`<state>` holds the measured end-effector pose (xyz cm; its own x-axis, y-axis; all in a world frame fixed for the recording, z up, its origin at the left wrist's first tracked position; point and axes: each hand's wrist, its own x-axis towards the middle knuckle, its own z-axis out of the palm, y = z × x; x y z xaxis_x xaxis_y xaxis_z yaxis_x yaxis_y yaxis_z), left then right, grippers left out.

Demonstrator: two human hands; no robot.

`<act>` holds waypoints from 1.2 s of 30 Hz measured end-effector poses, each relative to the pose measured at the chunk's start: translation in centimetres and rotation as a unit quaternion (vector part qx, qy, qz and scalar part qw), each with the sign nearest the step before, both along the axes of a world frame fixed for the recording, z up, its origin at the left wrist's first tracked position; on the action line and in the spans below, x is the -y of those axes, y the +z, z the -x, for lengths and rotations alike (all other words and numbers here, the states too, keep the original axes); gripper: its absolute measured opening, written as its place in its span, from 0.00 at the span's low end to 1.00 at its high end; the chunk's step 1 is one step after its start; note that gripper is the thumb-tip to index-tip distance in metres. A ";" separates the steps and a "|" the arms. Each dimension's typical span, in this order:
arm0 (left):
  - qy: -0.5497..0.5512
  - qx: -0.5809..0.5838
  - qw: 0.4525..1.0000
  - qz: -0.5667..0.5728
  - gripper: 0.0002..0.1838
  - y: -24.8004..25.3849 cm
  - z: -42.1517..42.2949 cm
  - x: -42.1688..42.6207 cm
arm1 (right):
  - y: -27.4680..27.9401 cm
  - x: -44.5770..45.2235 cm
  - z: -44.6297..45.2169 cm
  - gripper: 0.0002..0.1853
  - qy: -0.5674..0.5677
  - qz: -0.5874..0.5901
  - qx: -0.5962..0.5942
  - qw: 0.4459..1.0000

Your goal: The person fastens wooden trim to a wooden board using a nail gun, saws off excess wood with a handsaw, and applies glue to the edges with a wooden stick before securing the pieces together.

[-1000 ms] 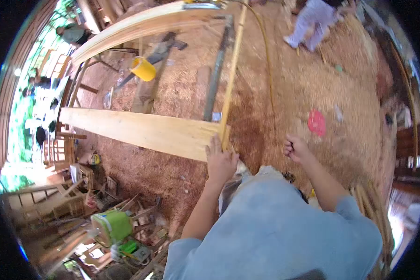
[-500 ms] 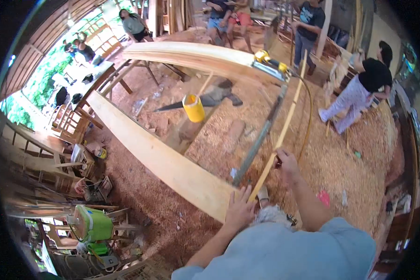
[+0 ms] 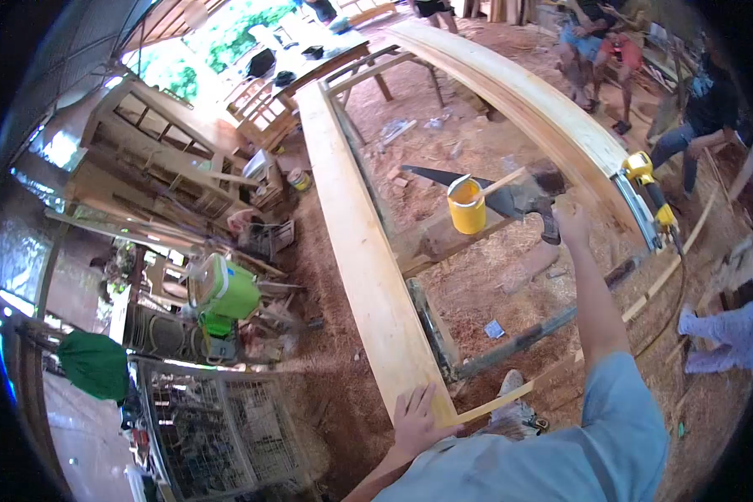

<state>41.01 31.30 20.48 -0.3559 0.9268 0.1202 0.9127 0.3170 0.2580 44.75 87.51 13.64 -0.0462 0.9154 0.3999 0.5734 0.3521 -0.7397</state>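
Plank: here's the long pale plank, stretching away from the wearer, near end under the left hand.
Left hand: palm down on the wood, fingers a little spread.
Strip: a thin wooden strip angles off to the right, near end just beside that hand.
Right hand: out at full reach, beside the handle of the saw; whether it's gripping, I can't tell.
Yellow pot: beside the saw blade, stick poking out.
Far boards: yellow power tool at their near end.
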 end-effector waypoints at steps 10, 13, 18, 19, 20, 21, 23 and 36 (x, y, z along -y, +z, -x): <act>0.094 -0.036 0.995 0.013 0.32 -2.7 -2.1 2.7 | -4.1 -0.4 3.0 0.09 0.161 0.406 -0.090 0.895; 0.075 -0.040 0.995 0.060 0.31 -3.1 -2.3 3.5 | -1.4 2.6 0.4 0.08 0.162 0.348 -0.214 0.898; -0.007 -0.021 1.000 -0.009 0.25 -5.8 -1.0 4.5 | 5.2 6.5 -5.2 0.13 0.077 0.171 -0.226 0.956; -0.027 -0.017 0.999 -0.013 0.24 -6.0 -0.8 4.6 | 8.9 9.1 -6.8 0.12 0.060 0.089 -0.245 0.964; -0.045 -0.012 0.999 -0.015 0.23 -6.1 -0.5 4.8 | 11.6 11.4 -8.4 0.12 0.046 0.007 -0.258 0.965; -0.055 -0.007 0.998 -0.015 0.23 -5.9 -0.3 4.8 | 12.4 13.4 -10.1 0.12 0.036 0.005 -0.254 0.967; -0.037 0.071 0.995 0.059 0.28 -5.0 0.0 4.1 | 12.5 17.7 -13.1 0.14 0.074 0.024 -0.336 0.939; -0.176 0.143 0.974 0.017 0.16 0.5 8.2 7.2 | 10.8 51.6 -38.2 0.16 0.082 0.247 -0.326 0.909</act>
